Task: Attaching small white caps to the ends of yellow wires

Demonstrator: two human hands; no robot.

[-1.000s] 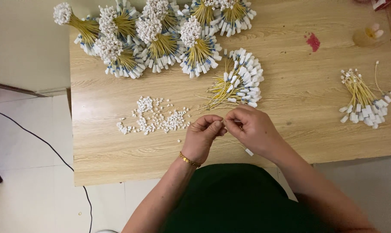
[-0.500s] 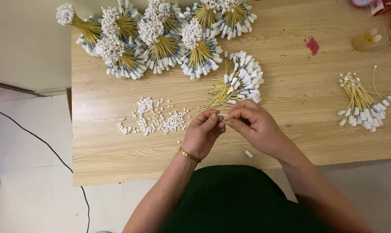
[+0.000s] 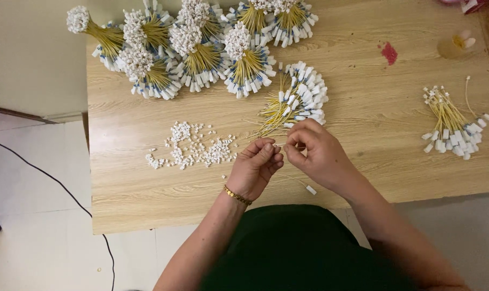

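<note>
My left hand (image 3: 255, 167) and my right hand (image 3: 314, 153) meet fingertip to fingertip above the near part of the wooden table (image 3: 363, 102). Between them they pinch a thin yellow wire (image 3: 298, 182) whose white end tag hangs toward the table edge. My left fingers also seem to pinch a tiny white piece at the wire's tip; it is too small to be sure. Just left lies a scatter of small white plastic pieces (image 3: 193, 148). A fanned loose bunch of yellow wires with white-and-blue tags (image 3: 295, 102) lies right behind my hands.
Several tied bundles of the same wires (image 3: 201, 48) are heaped at the table's far left. A smaller bunch (image 3: 452, 121) lies at the right. A red mark (image 3: 388, 53) and a small pale bottle (image 3: 456, 44) sit far right. A black cable (image 3: 56, 183) crosses the floor.
The hands stay together working the wire; they have drifted slightly away from the table edge, and the wire's tagged end now hangs below the right hand.
</note>
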